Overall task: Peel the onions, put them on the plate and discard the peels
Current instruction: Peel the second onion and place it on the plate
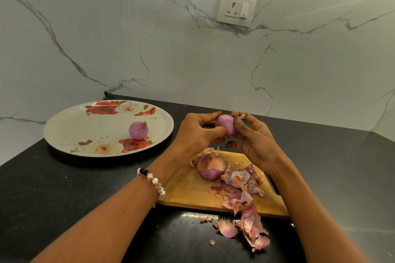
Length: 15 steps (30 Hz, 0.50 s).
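Note:
A purple onion [226, 123] is held above the wooden cutting board [192, 190]. My left hand [197, 132] grips it from the left, thumb on its skin. My right hand [253, 139] holds its right side, fingertips pinching a bit of peel at the top. One peeled onion [138, 130] stands on the floral plate [74, 128] at the left. A partly peeled onion [210, 167] lies on the board under my hands. Loose peels [245, 205] cover the board's right part and spill onto the counter in front.
The black counter [64, 188] runs to a marble wall with a power socket [236, 8] behind. More peel scraps [228, 228] lie on the counter near the board's front edge.

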Motion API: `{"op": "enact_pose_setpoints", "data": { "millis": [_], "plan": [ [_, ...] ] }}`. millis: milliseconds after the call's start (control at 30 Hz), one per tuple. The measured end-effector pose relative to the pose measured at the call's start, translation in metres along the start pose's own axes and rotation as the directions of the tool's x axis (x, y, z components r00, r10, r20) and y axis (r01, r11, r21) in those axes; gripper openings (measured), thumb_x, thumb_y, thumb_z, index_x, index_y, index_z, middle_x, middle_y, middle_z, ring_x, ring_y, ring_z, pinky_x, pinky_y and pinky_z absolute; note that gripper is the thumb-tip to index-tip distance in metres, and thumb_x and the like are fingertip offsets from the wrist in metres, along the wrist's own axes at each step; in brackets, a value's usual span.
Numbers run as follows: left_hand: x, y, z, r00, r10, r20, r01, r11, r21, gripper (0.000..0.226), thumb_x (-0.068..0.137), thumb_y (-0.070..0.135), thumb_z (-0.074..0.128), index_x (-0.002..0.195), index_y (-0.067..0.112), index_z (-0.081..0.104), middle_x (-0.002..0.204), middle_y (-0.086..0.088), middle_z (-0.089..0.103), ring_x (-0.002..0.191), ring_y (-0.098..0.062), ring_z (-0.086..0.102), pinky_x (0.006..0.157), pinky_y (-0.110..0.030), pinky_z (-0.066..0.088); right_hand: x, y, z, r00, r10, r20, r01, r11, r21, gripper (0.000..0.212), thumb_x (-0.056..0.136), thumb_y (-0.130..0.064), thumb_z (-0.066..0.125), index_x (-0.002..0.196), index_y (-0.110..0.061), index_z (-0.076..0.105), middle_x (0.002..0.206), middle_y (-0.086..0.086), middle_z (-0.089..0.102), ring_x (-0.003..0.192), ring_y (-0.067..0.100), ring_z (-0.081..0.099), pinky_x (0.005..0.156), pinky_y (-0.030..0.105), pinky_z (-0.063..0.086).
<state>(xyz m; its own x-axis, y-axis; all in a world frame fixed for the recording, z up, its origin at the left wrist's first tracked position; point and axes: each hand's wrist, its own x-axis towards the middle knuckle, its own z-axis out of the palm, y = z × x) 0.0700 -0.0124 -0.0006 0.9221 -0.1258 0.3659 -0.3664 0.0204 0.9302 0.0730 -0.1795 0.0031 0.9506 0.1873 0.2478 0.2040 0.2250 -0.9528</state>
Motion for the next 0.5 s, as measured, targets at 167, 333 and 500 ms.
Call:
{"op": "enact_pose_setpoints", "data": {
  "millis": [167, 333, 500],
  "plan": [
    [-0.0014, 0.0025, -0.0038, 0.996, -0.019, 0.084, 0.018, 1.000, 0.002, 0.045, 0.082, 0.002, 0.070, 0.126, 0.005, 0.059, 0.099, -0.002, 0.069, 0.089, -0.016, 0.069, 0.070, -0.023, 0.057, 0.0021, 0.0034, -0.0042, 0.998, -0.054, 0.023, 0.056, 0.997, -0.062, 0.068, 0.057, -0.048, 0.090, 0.107, -0.010, 0.064, 0.094, 0.012, 0.074, 0.079, 0.025, 0.071, 0.060, 0.030, 0.058],
    [-0.0015, 0.0029, -0.0062, 0.991, -0.022, 0.134, 0.018, 0.999, 0.031, 0.040, 0.084, -0.002, 0.066, 0.124, 0.002, 0.060, 0.095, -0.003, 0.070, 0.081, -0.010, 0.071, 0.067, -0.019, 0.055, 0.0012, 0.0023, -0.0054, 0.999, -0.050, 0.021, 0.051, 0.997, -0.053, 0.056, 0.063, -0.038, 0.082, 0.106, -0.007, 0.064, 0.091, 0.011, 0.074, 0.075, 0.023, 0.071, 0.057, 0.029, 0.058],
    [-0.0015, 0.0014, -0.0046, 0.994, -0.051, 0.098, 0.051, 0.999, 0.006, 0.037, 0.086, -0.004, 0.064, 0.122, 0.000, 0.061, 0.100, -0.012, 0.070, 0.082, -0.017, 0.071, 0.067, -0.022, 0.056, 0.0005, -0.0007, -0.0059, 0.999, -0.043, -0.008, 0.043, 0.998, -0.042, 0.047, 0.069, -0.033, 0.074, 0.105, -0.004, 0.065, 0.093, 0.013, 0.073, 0.073, 0.026, 0.071, 0.055, 0.029, 0.058]
  ]
}}
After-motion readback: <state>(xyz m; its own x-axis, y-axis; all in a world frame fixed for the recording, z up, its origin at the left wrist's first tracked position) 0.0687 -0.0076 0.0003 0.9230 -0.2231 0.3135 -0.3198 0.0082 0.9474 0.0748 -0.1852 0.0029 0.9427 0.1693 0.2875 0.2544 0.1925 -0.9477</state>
